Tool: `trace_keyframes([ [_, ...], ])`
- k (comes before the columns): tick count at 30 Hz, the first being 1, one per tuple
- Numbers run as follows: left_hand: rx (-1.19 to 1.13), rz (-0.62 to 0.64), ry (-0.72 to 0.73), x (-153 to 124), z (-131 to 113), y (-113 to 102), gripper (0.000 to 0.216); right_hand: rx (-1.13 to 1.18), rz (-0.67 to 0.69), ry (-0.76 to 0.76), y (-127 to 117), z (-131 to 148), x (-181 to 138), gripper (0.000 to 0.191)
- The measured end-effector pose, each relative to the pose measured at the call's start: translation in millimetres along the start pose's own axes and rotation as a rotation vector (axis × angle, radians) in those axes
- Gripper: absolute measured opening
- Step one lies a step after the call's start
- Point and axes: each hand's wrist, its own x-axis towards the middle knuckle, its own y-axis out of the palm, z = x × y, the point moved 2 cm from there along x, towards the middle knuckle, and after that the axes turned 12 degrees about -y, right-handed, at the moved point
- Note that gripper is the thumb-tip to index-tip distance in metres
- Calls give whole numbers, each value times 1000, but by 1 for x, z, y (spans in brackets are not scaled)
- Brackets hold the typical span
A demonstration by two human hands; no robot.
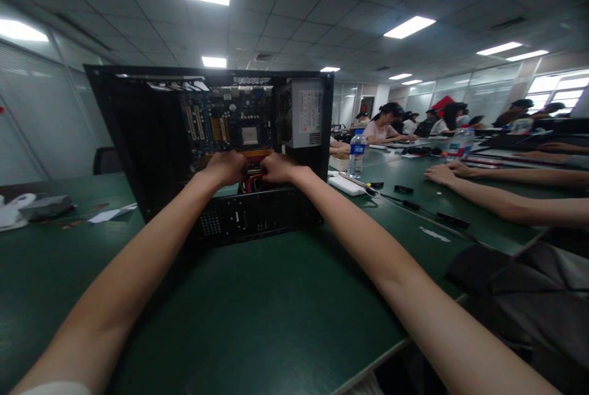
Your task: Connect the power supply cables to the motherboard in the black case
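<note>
An open black computer case (138, 137) stands on the green table (257, 309), its side off. Inside I see the blue motherboard (230, 119) and a grey power supply (304, 113) at the upper right. Both my arms reach into the case. My left hand (226, 166) and my right hand (278, 167) are curled close together at the lower edge of the motherboard, over a yellow strip and red cables (252, 183). Their fingers are hidden behind the knuckles, so what they grip does not show.
A water bottle (356, 153), a white box (346, 185) and screwdrivers (414, 205) lie right of the case. Another person's arms (501, 189) rest on the table at the right. More people sit further back. White papers and objects (27, 208) lie at the left.
</note>
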Motion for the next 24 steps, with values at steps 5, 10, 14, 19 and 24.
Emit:
trace_keyframes([
  [5, 5, -3, -31, -2, -1, -2, 29, -5, -17, -22, 2, -2, 2, 27],
  [10, -1, -8, -56, 0, 0, 0, 32, -28, -8, -14, 3, -1, 2, 30],
  [14, -1, -4, -53, 1, -2, 1, 32, -48, 6, -33, 1, 2, 1, 30],
  [19, -10, -9, -71, 3, -4, 2, 33, -35, -13, -66, 0, 3, -1, 28],
  [24, -37, -5, -86, 4, -2, 4, 32, -56, -10, -99, 0, 5, -2, 27],
])
